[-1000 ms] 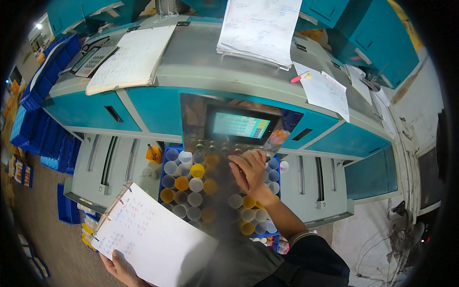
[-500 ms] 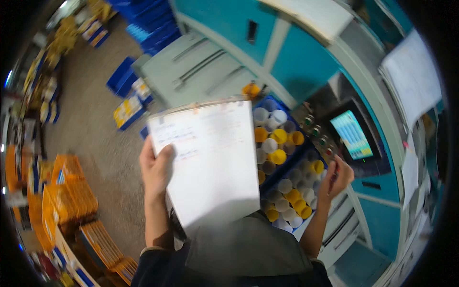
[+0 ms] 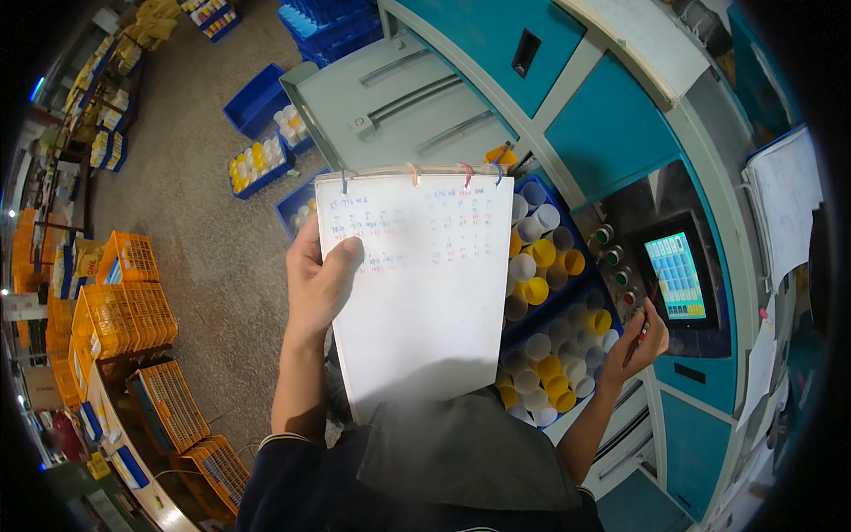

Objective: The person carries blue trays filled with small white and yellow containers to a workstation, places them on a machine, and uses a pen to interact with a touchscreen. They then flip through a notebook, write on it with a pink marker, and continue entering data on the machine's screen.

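Note:
A stack of white sheets, bound along its top edge with coloured ties, makes a notepad with handwritten rows in blue and red. My left hand grips its left edge, the thumb lying on the page. To the right, my right hand is closed round a slim red and dark pen, its upper end pointing toward the lit touchscreen. Whether the pen touches the screen I cannot tell. Beside that hand, a column of round push buttons runs along the teal machine's panel.
Blue crates of white and yellow tubes stand between the notepad and the teal machine. More blue crates lie on the floor at the far left. Orange baskets are stacked at the left. Papers hang at the right.
The whole view has shifted, so the machine and crates sit farther right in the picture, and it is sharper. Both hands keep their hold; the pen shows more clearly now.

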Motion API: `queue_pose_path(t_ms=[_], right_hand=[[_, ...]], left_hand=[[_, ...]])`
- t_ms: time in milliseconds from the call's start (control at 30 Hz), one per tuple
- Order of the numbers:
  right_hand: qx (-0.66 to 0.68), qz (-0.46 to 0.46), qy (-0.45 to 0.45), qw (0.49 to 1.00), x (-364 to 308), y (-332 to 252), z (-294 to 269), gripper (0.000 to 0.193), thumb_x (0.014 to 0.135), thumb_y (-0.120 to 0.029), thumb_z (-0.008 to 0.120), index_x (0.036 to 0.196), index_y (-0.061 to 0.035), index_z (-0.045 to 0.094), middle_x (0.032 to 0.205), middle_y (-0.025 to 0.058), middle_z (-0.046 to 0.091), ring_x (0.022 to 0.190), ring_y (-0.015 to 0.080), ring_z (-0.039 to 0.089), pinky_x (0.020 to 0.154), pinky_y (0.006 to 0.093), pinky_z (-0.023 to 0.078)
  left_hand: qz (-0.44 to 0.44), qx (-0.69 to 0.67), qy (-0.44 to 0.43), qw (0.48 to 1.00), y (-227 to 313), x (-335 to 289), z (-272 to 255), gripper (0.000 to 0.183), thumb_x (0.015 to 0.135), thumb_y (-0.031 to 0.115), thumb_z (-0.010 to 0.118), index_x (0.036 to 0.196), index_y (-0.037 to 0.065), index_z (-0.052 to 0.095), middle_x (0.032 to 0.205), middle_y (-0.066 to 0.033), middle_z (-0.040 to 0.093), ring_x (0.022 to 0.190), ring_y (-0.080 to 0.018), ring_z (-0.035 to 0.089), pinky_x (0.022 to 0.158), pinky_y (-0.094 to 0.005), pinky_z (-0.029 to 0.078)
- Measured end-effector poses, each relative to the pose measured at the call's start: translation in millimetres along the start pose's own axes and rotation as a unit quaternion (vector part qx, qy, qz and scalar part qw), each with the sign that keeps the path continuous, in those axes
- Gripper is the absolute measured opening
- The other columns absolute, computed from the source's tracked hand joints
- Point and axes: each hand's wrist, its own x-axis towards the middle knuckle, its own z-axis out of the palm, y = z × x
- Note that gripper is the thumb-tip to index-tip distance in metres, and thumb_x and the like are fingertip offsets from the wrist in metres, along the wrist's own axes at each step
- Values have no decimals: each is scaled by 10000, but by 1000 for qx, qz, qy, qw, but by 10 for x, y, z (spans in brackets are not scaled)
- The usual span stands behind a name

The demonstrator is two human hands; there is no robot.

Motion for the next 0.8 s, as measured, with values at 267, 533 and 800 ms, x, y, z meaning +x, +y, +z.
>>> queue_pose_path(t_ms=[267,533,800], right_hand=[[23,60,1,998,-55,24,-26,247,962,-150,587,1170,-35,655,967,77,689,885,201,582,934,390,330],[-27,31,-15,999,-42,2,-58,290,989,-180,561,1232,-39,635,988,85,704,921,172,621,954,350,364],[-12,39,-23,999,-35,-21,-45,302,989,-169,567,1258,-41,620,997,83,709,952,163,617,963,350,361]], left_hand=[[6,-8,-12,1000,-28,16,-11,407,923,70,603,1300,-54,513,1137,-98,655,976,-128,622,841,-262,493],[5,4,-23,1000,-31,25,-36,424,922,72,607,1312,-59,502,1144,-106,653,985,-133,623,852,-265,491],[7,16,-13,1000,-29,12,-37,434,916,68,603,1318,-60,499,1142,-105,652,982,-132,620,854,-267,489]])
